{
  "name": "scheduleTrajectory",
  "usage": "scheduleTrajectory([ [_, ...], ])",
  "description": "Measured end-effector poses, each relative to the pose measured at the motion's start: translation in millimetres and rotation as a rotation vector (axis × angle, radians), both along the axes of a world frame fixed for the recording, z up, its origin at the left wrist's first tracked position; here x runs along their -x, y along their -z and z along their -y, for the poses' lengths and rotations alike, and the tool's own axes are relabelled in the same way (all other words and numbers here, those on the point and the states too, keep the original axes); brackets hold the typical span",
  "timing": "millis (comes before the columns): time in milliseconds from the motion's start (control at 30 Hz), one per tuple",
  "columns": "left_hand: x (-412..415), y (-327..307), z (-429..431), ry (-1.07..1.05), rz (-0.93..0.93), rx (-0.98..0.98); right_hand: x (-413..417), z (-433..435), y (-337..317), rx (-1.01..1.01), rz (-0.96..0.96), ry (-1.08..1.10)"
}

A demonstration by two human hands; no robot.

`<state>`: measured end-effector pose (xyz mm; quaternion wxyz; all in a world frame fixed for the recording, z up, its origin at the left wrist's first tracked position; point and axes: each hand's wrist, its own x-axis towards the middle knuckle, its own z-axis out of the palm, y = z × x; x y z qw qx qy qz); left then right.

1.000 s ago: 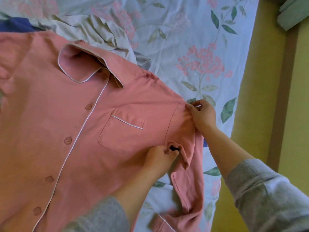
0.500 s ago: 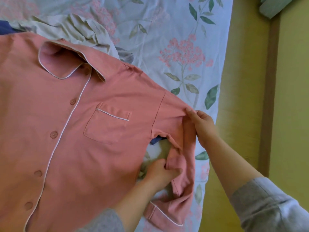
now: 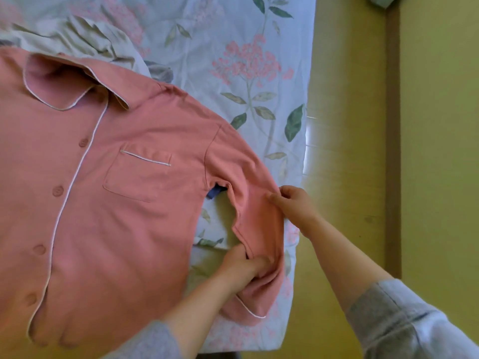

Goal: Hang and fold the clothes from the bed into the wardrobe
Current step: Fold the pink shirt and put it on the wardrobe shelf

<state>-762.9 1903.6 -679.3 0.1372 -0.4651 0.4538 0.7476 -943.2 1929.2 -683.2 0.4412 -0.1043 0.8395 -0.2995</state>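
**A:** How far along is this, from where you stand?

**B:** Early, I'd say. The pink cotton pyjama shirt (image 3: 116, 216), with its white piping and matching buttons, lies face up and spread out on the pale floral bedsheet (image 3: 233, 42). I can't see a single fold in it.

**A:** And the hands?

**B:** Both are on the shirt's long sleeve (image 3: 256, 218), the one nearest the side of the bed. The left hand (image 3: 241, 265) has its fingers curled into the inner edge low down, above the piped cuff. The right hand (image 3: 295, 203) pinches the outer edge higher up, right at the mattress edge. Neither is slack or spread wide.

**A:** Smoothing the sleeve, or folding it in?

**B:** I can't tell which. My guess is it's being straightened before it goes across the body.

**A:** Anything else waiting?

**B:** A crumpled beige garment (image 3: 85, 40) lies above the collar, touching the shirt. A scrap of blue cloth (image 3: 215, 193) peeks out under the armpit. Both look untouched, so I'd count them as left to do.

**A:** And the wardrobe?

**B:** It's not in sight from here. There's only the yellow-green floor (image 3: 344, 125) beside the bed. Nothing is hung or put away that I can see, so most of the job lies ahead.
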Motion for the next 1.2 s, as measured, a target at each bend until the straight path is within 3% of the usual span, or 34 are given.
scheduleTrajectory([
  [167, 23.3, -12.2, -14.7, 0.013, -0.081, -0.117, 19.5, -3.3, -9.9, 0.13, -0.071, 0.293],
  [333, 63.7, -22.0, -20.3, -0.016, -0.069, -0.186, 51.6, -21.9, -24.1, 0.103, 0.006, 0.18],
  [467, 69.8, -19.9, -8.8, 0.079, -0.021, 0.048, 49.2, -66.5, -14.3, -0.115, 0.015, -0.097],
  [633, 66.3, -15.0, 11.9, 0.209, -0.037, 0.329, 28.7, -114.7, 1.8, -0.044, 0.098, 0.072],
  [733, 75.1, -14.6, 27.0, 0.286, -0.145, 0.699, 26.7, -129.0, 6.0, 0.031, -0.023, 0.211],
  [800, 88.1, -12.2, 39.2, 0.516, -0.224, 0.922, 35.6, -135.4, 5.4, 0.087, -0.082, 0.344],
  [867, 102.7, -9.2, 46.3, 0.893, -0.22, 1.061, 48.4, -137.9, -0.5, 0.133, -0.098, 0.415],
  [933, 114.8, -5.5, 49.4, 1.076, -0.152, 1.096, 60.3, -139.2, -5.8, 0.142, -0.109, 0.361],
  [1100, 127.7, 4.2, 47.7, 1.222, -0.05, 1.178, 77.9, -132.9, -13.0, 0.103, -0.053, 0.264],
  [1200, 132.8, 4.5, 47.2, 1.15, -0.11, 1.18, 88.1, -130.3, -15.0, 0.036, -0.073, 0.174],
])
